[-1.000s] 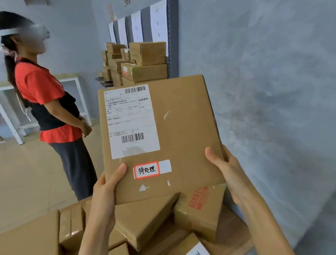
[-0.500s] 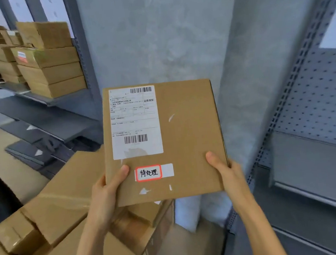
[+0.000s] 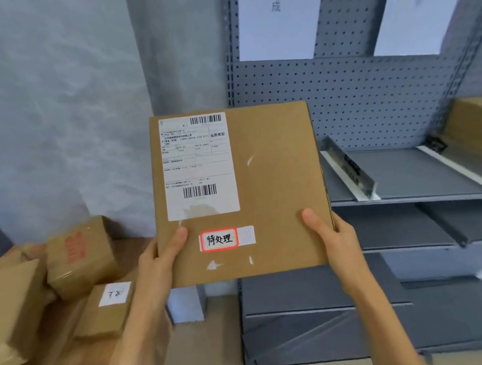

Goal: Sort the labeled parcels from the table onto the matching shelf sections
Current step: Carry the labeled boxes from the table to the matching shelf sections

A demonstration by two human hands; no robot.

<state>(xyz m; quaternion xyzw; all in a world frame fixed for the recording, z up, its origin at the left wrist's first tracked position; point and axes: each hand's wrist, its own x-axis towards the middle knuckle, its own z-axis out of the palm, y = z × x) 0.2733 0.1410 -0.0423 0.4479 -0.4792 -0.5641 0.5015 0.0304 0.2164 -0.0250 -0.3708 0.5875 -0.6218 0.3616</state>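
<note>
Grey concrete walling is backing the whole corner. Nearest, the left hand and right hand are pinching the lower edges of a flat cardboard parcel, thumbs pressing its face beside a red-bordered handwritten label. It is hanging upright in the air, between the heaped cardboard boxes and the grey pegboard shelving behind.
</note>
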